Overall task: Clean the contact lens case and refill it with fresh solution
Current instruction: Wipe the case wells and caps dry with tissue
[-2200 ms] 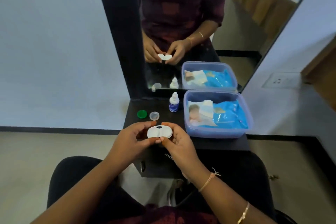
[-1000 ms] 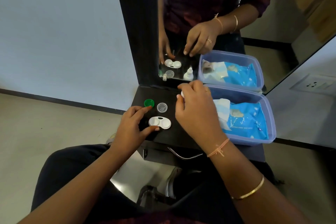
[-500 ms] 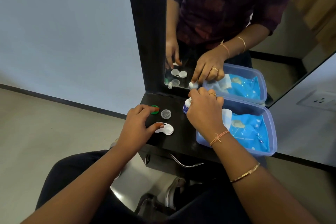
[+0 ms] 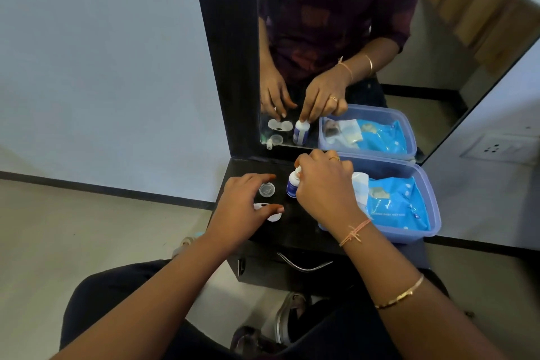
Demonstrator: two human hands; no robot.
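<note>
I can't read a single word from my feed. The solution bottle [image 4: 291,186] wears a blue label whose print is too small and blurred to make out. The blue packet [image 4: 394,202] in the plastic tub [image 4: 409,238] shows one line of white lettering near its front edge, also illegible at this sharpness.

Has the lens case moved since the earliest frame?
Yes: the lens case went down onto the black shelf, toward the clear cap, under the left hand.
</note>
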